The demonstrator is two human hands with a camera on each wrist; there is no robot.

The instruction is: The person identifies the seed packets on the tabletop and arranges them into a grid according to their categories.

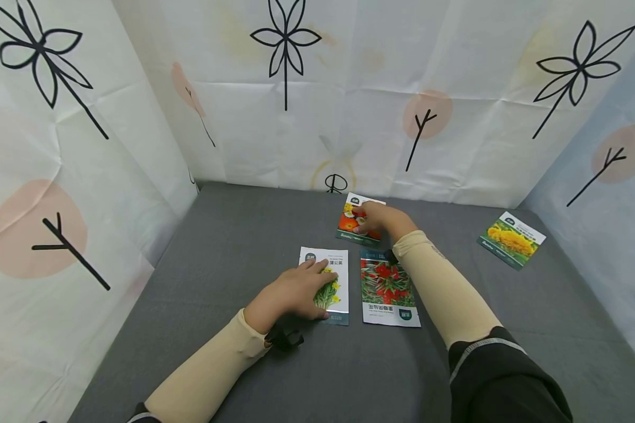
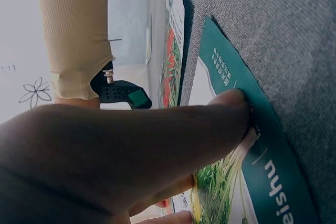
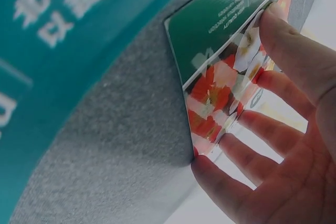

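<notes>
My left hand (image 1: 293, 292) rests with spread fingers on a white seed packet (image 1: 340, 258) showing yellow flowers on green stems. In the left wrist view its thumb (image 2: 228, 111) presses on the packet's green end band. Farther back, my right hand (image 1: 385, 219) reaches over a packet (image 1: 347, 222) of red, orange and white flowers. The right wrist view has thumb and fingertips touching that packet's printed face (image 3: 210, 95), the fingers spread and fairly straight. Beneath the right wrist lies a red-flower packet (image 1: 385, 285), upside down, right of the white one.
A packet with yellow blooms (image 1: 512, 239) lies angled near the right back corner of the grey cloth-covered table (image 1: 243, 229). White fabric walls (image 1: 349, 135) with flower drawings enclose the table at the back and on both sides.
</notes>
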